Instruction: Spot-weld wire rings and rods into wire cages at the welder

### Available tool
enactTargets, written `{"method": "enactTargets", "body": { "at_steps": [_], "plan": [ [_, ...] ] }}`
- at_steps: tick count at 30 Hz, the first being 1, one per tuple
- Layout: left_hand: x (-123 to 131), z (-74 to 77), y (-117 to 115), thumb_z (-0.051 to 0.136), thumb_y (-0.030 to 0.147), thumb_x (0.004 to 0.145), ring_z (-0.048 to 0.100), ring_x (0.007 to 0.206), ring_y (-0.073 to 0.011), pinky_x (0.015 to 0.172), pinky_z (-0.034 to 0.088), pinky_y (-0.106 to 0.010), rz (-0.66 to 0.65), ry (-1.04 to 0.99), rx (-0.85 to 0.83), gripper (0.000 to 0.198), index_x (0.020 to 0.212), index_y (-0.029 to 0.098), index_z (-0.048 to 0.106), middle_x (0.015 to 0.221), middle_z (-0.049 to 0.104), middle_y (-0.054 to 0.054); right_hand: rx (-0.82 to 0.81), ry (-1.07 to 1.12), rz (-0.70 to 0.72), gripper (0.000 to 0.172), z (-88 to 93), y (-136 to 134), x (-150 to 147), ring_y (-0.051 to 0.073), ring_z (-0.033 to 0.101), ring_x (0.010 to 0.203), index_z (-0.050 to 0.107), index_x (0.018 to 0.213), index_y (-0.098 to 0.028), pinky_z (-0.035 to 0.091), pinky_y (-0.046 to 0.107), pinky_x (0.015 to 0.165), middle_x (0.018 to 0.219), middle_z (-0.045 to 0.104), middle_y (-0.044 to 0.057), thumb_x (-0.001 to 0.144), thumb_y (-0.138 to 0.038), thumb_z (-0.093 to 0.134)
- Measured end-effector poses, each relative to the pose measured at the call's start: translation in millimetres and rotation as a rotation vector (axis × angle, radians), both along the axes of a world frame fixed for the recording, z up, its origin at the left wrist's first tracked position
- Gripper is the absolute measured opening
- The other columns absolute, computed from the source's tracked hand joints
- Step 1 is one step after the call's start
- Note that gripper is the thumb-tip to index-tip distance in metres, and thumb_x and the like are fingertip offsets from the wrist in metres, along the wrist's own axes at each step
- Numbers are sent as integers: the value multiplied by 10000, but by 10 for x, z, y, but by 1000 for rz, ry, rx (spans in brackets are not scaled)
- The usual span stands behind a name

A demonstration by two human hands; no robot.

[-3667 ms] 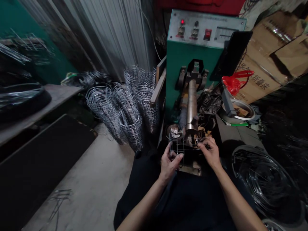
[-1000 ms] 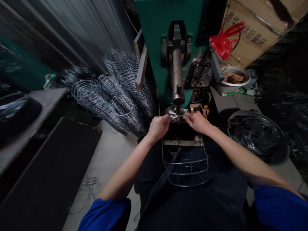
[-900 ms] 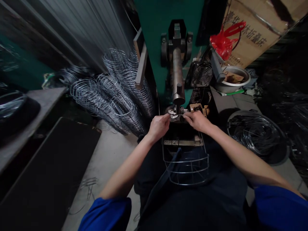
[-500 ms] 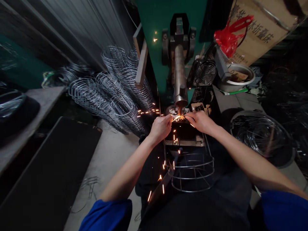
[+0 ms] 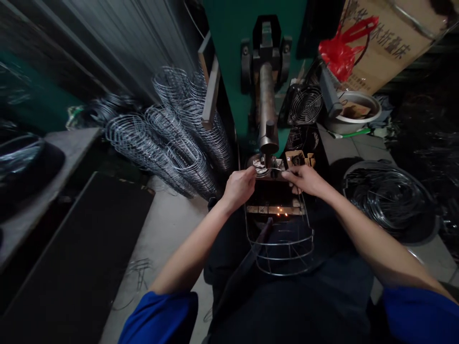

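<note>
A round wire cage (image 5: 283, 251) hangs over my lap, its top rim lying under the welding head (image 5: 268, 142) of the green machine (image 5: 233, 71). My left hand (image 5: 239, 187) is closed and pinches the cage's rim on the left of the electrode. My right hand (image 5: 304, 179) is closed on the same rim on the right. A few glowing sparks lie on the ledge (image 5: 276, 210) below my hands.
Stacks of finished wire cages (image 5: 172, 138) lean at the left of the machine. A basin of coiled wire (image 5: 387, 196) sits at the right. Behind are a small fan (image 5: 304, 102), a white bowl (image 5: 353, 112), a red bag (image 5: 339, 48) and cardboard (image 5: 390, 38). A dark bench (image 5: 53, 157) runs along the left.
The shower of sparks at the electrode half a second ago has died out; only a few embers remain. Both hands stay on the cage rim, shifted slightly.
</note>
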State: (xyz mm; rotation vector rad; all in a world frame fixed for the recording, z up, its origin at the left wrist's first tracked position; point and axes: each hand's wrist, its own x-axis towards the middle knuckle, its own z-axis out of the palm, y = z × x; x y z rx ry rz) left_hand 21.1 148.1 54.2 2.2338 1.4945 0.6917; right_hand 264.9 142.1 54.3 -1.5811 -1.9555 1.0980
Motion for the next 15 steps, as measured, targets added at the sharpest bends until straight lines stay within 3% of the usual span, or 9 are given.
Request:
{"method": "enactTargets", "body": {
  "at_steps": [2, 4, 6, 9, 12, 15],
  "plan": [
    [-85, -28, -120, 533, 360, 904, 570, 617, -132, 620, 419, -236, 33, -228, -106, 234, 891, 169, 668, 677, 617, -23, -31, 127, -91, 376, 29, -206, 79, 155, 596, 442, 657, 800, -156, 452, 225, 455, 561, 606, 0, 973, -462, 522],
    [-147, -143, -367, 599, 537, 841, 624, 685, -151, 648, 483, -257, 81, -597, -335, 423, 1079, 191, 647, 830, 675, -47, 126, 174, -194, 400, 108, -464, 151, 142, 587, 440, 643, 761, -170, 461, 224, 474, 568, 592, -10, 975, -487, 524],
    [-140, -350, -717, 574, 725, 760, 681, 879, -215, 748, 541, -349, 107, -969, -635, 695, 1272, 255, 547, 1096, 681, -106, 337, 132, -258, 400, 224, -728, 191, 144, 609, 502, 659, 786, -182, 496, 243, 553, 640, 620, 4, 998, -479, 495],
    [17, -694, -1261, 543, 950, 485, 660, 1050, -347, 759, 556, -485, 119, -1295, -1061, 997, 1262, 324, 545, 1226, 647, -159, 579, -1, -307, 386, 335, -997, 215, 192, 667, 782, 693, 935, -204, 531, 297, 772, 883, 684, 55, 1041, -447, 413],
    [290, -852, -1594, 774, 764, 454, 683, 961, -330, 723, 568, -480, 177, -1332, -1229, 791, 1137, 397, 615, 1283, 643, -110, 667, -61, -394, 362, 190, -1156, 395, 203, 642, 940, 681, 1077, -219, 515, 316, 878, 1005, 678, 73, 1052, -437, 393],
    [532, -813, -1635, 869, 428, 534, 622, 620, -175, 556, 551, -371, 300, -1231, -1116, 589, 1073, 362, 640, 1233, 682, -85, 559, -125, -539, 373, -184, -1494, 929, 193, 643, 923, 655, 1159, -207, 514, 307, 870, 1007, 675, 74, 1060, -410, 358]
  ]
}}
